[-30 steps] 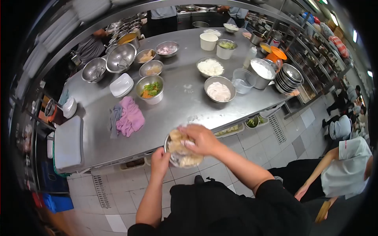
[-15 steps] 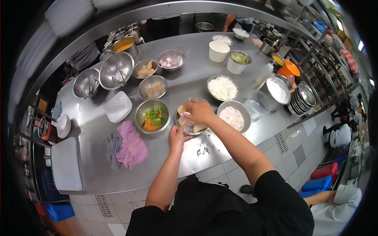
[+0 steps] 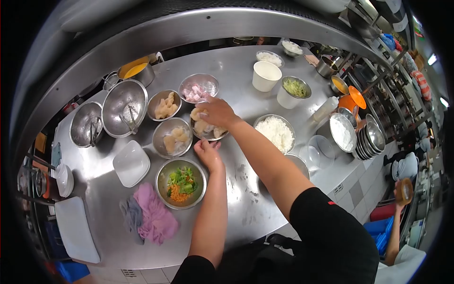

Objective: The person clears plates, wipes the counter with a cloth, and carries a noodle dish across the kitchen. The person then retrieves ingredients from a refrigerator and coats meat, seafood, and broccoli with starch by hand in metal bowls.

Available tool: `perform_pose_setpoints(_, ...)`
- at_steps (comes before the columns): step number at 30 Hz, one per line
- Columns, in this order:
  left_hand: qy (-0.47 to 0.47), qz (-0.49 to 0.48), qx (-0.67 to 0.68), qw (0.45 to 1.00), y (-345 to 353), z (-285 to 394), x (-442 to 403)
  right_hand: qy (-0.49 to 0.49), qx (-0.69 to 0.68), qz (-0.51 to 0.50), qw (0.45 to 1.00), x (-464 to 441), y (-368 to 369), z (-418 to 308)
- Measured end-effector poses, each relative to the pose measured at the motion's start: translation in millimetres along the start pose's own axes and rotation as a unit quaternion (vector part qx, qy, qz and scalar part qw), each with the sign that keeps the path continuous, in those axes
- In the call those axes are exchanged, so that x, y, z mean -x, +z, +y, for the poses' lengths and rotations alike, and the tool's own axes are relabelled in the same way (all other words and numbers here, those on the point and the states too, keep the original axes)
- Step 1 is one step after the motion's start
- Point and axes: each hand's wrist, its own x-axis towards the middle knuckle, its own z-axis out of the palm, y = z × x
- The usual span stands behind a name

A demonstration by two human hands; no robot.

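A steel bowl of pale raw meat pieces (image 3: 218, 132) stands beside two other bowls of similar pieces. My right hand (image 3: 217, 113) reaches over it with curled fingers at its far rim, seemingly gripping the bowl; the fingertips are partly hidden. My left hand (image 3: 208, 152) is just below the near rim, fingers apart, perhaps brushing the bowl. Left of it are a bowl of pale pieces (image 3: 172, 138) and another such bowl (image 3: 165, 106). Behind is a bowl of pink chunks (image 3: 198, 89). Nearer me sits a bowl of chopped greens and orange bits (image 3: 180, 185).
White rice (image 3: 275, 134) fills a bowl at right, near a clear container (image 3: 318, 152). My right forearm partly covers another bowl (image 3: 297, 166). White dishes (image 3: 131, 163), pink cloth (image 3: 153, 213) and mixing bowls (image 3: 124, 106) are left. A metal shelf (image 3: 208, 28) crosses overhead.
The meat bowl and both my hands have moved away from me, up beside the other meat bowls. My left hand has loosened from the bowl's side. The view has shifted.
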Motion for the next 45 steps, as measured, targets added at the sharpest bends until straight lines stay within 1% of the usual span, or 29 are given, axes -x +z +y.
perform_pose_setpoints(2,-0.005,0.021,0.051,0.998,4,7,18,-0.014,0.006,0.028,1.000,-8,4,2)
perform_pose_setpoints(3,-0.010,0.003,0.064,0.998,1,8,28,-0.006,-0.017,0.047,0.999,-8,3,1)
perform_pose_setpoints(5,-0.009,-0.030,0.039,0.999,-10,11,52,-0.006,-0.034,0.121,0.992,-4,0,-3)
perform_pose_setpoints(6,-0.007,-0.061,0.019,0.998,-14,14,69,0.004,-0.063,0.095,0.994,0,0,-1)
perform_pose_setpoints(8,0.003,-0.089,-0.025,0.996,-18,34,104,0.048,-0.095,0.114,0.988,24,-12,-7)
perform_pose_setpoints(9,0.007,-0.097,-0.039,0.995,-19,42,119,0.072,-0.106,0.087,0.988,49,-43,-21)
perform_pose_setpoints(10,0.016,-0.099,-0.049,0.994,-18,49,133,0.036,-0.098,0.192,0.976,73,-42,-20)
perform_pose_setpoints(11,0.004,-0.118,-0.050,0.992,-17,54,149,0.019,-0.134,0.200,0.970,102,-66,-25)
perform_pose_setpoints(12,0.025,-0.143,-0.048,0.988,-15,61,160,0.027,-0.153,0.232,0.960,136,-93,-34)
perform_pose_setpoints(15,0.061,-0.206,-0.046,0.976,8,67,191,0.019,-0.138,0.299,0.944,236,-145,-19)
perform_pose_setpoints(17,0.067,-0.243,-0.049,0.966,30,62,213,0.066,-0.125,0.299,0.944,312,-186,8)
perform_pose_setpoints(19,0.085,-0.346,-0.049,0.933,70,50,236,0.146,-0.076,0.312,0.936,392,-224,49)
perform_pose_setpoints(20,0.081,-0.352,-0.050,0.931,94,44,252,0.182,-0.081,0.334,0.921,429,-245,69)
perform_pose_setpoints(21,0.061,-0.402,-0.066,0.911,122,37,271,0.210,-0.021,0.336,0.918,469,-267,89)
perform_pose_setpoints(22,0.042,-0.450,-0.082,0.888,152,27,292,0.264,-0.009,0.369,0.891,503,-284,107)
perform_pose_setpoints(24,0.048,-0.515,-0.117,0.848,214,-5,335,0.290,0.011,0.424,0.858,564,-326,147)
perform_pose_setpoints(26,0.099,-0.581,-0.211,0.780,280,-49,372,0.314,0.017,0.471,0.824,618,-357,208)
perform_pose_setpoints(28,0.222,-0.589,-0.275,0.726,352,-103,407,0.325,0.013,0.486,0.811,651,-385,281)
perform_pose_setpoints(30,0.382,-0.529,-0.363,0.665,415,-149,432,0.341,-0.039,0.503,0.793,673,-410,363)
perform_pose_setpoints(31,0.394,-0.520,-0.407,0.639,444,-168,439,0.338,-0.047,0.501,0.795,678,-420,405)
perform_pose_setpoints(32,0.395,-0.512,-0.414,0.641,468,-183,442,0.347,-0.035,0.466,0.813,677,-428,447)
perform_pose_setpoints(34,0.366,-0.513,-0.568,0.530,504,-206,443,0.347,-0.036,0.423,0.836,664,-443,530)
perform_pose_setpoints(35,0.341,-0.499,-0.576,0.551,513,-213,446,0.351,0.032,0.338,0.873,655,-446,567)
perform_pose_setpoints(36,0.336,-0.488,-0.589,0.550,519,-217,449,0.347,0.101,0.251,0.898,648,-443,597)
perform_pose_setpoints(37,0.310,-0.476,-0.612,0.551,526,-219,451,0.340,0.088,0.249,0.902,640,-437,622)
perform_pose_setpoints(39,0.271,-0.451,-0.644,0.555,537,-217,456,0.372,0.205,0.017,0.905,621,-422,666)
perform_pose_setpoints(40,0.272,-0.437,-0.649,0.560,541,-217,457,0.358,0.201,0.018,0.912,616,-410,685)
perform_pose_setpoints(42,0.212,-0.423,-0.662,0.582,541,-221,453,0.361,0.170,-0.176,0.900,607,-383,717)
perform_pose_setpoints(45,0.217,-0.391,-0.667,0.596,538,-226,447,0.295,0.127,-0.215,0.922,600,-360,736)
